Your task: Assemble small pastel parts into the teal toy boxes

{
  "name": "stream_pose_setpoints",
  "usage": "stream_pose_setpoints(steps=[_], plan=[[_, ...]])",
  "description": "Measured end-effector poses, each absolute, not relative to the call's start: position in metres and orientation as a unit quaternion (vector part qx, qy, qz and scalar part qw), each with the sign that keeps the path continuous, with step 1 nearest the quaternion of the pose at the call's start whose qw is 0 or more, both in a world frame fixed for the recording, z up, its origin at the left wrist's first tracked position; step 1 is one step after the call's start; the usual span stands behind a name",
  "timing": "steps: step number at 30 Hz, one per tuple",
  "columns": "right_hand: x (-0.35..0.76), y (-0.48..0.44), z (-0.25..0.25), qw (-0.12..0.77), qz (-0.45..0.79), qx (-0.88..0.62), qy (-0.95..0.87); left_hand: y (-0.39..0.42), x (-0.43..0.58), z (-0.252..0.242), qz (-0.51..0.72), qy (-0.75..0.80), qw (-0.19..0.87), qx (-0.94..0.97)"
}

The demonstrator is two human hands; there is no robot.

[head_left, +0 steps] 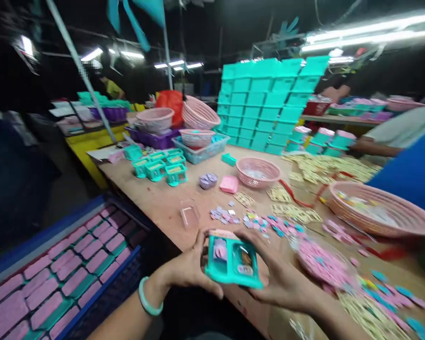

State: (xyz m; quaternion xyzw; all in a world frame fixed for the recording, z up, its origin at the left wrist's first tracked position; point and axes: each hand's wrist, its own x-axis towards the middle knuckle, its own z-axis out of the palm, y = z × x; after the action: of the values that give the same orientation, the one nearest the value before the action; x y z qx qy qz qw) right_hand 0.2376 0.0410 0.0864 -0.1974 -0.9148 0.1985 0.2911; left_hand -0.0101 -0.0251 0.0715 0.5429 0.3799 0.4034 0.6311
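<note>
Both my hands hold a small teal plastic box (pixel 232 262) with open compartments, just above the near edge of the wooden table (pixel 170 203). My left hand (pixel 189 267), with a pale green bangle at the wrist, grips its left side, fingers curled. My right hand (pixel 274 276) wraps round its right side and underside. Small pink and brown pieces sit inside the compartments. Loose pink and blue bits (pixel 269 224) lie on the table just beyond the box.
A blue crate (pixel 10 257) of pink-lidded boxes stands at my left. Pink baskets (pixel 258 172), a clear lid (pixel 189 213), finished teal boxes (pixel 161 167) and a tall teal stack (pixel 269 104) stand farther back. A co-worker's arm (pixel 375 147) and blue sleeve are at right.
</note>
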Motion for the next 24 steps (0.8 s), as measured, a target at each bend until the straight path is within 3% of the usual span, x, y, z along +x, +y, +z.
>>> stream_pose_setpoints(steps=[7, 13, 19, 24], plan=[[0.17, 0.048, 0.102, 0.285, 0.128, -0.103, -0.944, -0.035, -0.058, 0.096, 0.552, 0.368, 0.616, 0.424], [0.091, 0.048, 0.095, 0.24, 0.166, -0.009, -0.956, -0.072, -0.124, 0.083, 0.609, 0.438, 0.517, 0.411], [-0.006, 0.031, 0.083, 0.126, 0.228, 0.152, -0.953, -0.129, -0.209, 0.083, 0.473, 0.6, 0.463, 0.449], [-0.09, 0.031, 0.072, 0.128, 0.229, 0.149, -0.953, -0.164, -0.293, 0.086, 0.441, 0.689, 0.391, 0.421]])
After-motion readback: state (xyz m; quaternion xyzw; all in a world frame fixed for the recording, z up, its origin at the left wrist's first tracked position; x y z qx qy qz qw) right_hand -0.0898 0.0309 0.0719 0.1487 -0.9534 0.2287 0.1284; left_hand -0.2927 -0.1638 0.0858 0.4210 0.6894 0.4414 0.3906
